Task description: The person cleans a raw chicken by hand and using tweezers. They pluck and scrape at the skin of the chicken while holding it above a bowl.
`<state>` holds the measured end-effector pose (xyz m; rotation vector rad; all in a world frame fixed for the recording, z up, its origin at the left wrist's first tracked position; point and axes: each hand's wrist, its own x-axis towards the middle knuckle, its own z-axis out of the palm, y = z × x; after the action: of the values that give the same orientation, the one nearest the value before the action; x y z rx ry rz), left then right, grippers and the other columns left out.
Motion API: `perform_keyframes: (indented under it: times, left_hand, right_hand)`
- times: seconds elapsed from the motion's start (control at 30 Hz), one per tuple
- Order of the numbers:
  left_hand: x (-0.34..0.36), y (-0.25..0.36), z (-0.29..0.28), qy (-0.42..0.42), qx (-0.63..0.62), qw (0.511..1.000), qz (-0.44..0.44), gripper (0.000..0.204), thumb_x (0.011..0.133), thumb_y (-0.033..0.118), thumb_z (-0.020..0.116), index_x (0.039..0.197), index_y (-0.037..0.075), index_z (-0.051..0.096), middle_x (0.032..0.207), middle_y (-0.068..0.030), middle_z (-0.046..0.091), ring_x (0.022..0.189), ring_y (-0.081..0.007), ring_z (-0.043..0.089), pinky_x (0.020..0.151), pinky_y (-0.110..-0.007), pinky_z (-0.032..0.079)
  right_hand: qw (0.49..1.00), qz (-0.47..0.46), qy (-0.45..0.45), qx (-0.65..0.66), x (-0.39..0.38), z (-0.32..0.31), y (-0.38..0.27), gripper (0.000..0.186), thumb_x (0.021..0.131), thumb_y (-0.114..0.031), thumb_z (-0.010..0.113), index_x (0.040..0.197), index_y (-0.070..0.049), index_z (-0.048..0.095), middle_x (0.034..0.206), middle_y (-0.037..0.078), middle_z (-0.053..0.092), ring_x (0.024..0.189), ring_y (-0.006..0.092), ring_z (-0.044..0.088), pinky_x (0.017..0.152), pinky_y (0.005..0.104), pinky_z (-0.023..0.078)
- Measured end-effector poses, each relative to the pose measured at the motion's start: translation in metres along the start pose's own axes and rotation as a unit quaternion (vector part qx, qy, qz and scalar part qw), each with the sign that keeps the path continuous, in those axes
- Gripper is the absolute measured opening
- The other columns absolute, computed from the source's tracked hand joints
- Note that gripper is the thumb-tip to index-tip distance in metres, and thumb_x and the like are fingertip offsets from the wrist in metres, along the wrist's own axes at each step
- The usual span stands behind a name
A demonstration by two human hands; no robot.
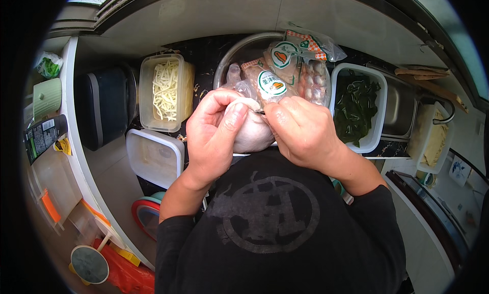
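My left hand point(216, 128) pinches the upper edge of a pale, pinkish rounded piece point(256, 134) that looks like raw meat or poultry, with smooth skin. Its underside hangs between my hands, close to my chest. Against that pinched edge, my right hand point(303, 126) is closed on a thin dark tool point(260, 112); only a short tip shows, so its kind is hidden. Just beyond my hands, plastic packs of raw meat point(277, 72) with green and orange labels lie in a round metal basin point(229, 60). Another pale, skinned piece point(234, 75) rests at the basin's left.
On the left, a plastic tub point(144, 85) holds pale shreds, with a whitish tub point(133, 149) nearer me. To the right stand a white tub point(333, 85) of dark green leaves and a metal sink point(397, 100). A tub with yellowish contents point(433, 146) sits far right.
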<state>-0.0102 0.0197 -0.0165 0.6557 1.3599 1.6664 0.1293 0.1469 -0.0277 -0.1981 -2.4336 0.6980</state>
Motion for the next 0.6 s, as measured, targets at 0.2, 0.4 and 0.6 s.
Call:
perform_keyframes:
  times: [0.2, 0.4, 0.6]
  left_hand:
    - [0.0009, 0.0016, 0.0037, 0.019, -0.003, 1.000, -0.014, 0.012, 0.097, 0.006, 0.057, 0.106, -0.002, 0.057, 0.101, -0.0049, 0.062, 0.092, -0.0081, 0.057, 0.085, -0.024, 0.047]
    - [-0.0002, 0.0024, 0.0036, 0.023, -0.008, 1.000, -0.020, 0.013, 0.097, 0.006, 0.057, 0.107, -0.002, 0.058, 0.102, -0.0048, 0.062, 0.093, -0.0083, 0.057, 0.085, -0.024, 0.046]
    - [-0.0003, 0.0015, 0.0021, 0.002, -0.005, 1.000, 0.001, 0.012, 0.097, 0.005, 0.058, 0.105, -0.003, 0.059, 0.106, -0.0055, 0.060, 0.096, -0.0094, 0.056, 0.088, -0.025, 0.045]
  right_hand:
    - [1.000, -0.002, -0.004, -0.009, -0.0002, -0.0019, 0.0003, 0.016, 0.068, -0.005, 0.061, 0.083, -0.004, 0.056, 0.068, 0.006, 0.050, 0.058, 0.0220, 0.055, 0.050, 0.0339, 0.045]
    - [1.000, -0.004, 0.013, -0.017, -0.0030, 0.0008, 0.0024, 0.015, 0.072, -0.007, 0.062, 0.087, -0.003, 0.057, 0.069, 0.006, 0.050, 0.058, 0.0217, 0.055, 0.049, 0.0334, 0.044]
    - [0.999, 0.009, 0.035, -0.022, -0.0029, 0.0056, 0.0020, 0.015, 0.081, -0.011, 0.064, 0.092, -0.001, 0.059, 0.069, 0.007, 0.051, 0.058, 0.0213, 0.057, 0.048, 0.0326, 0.044]
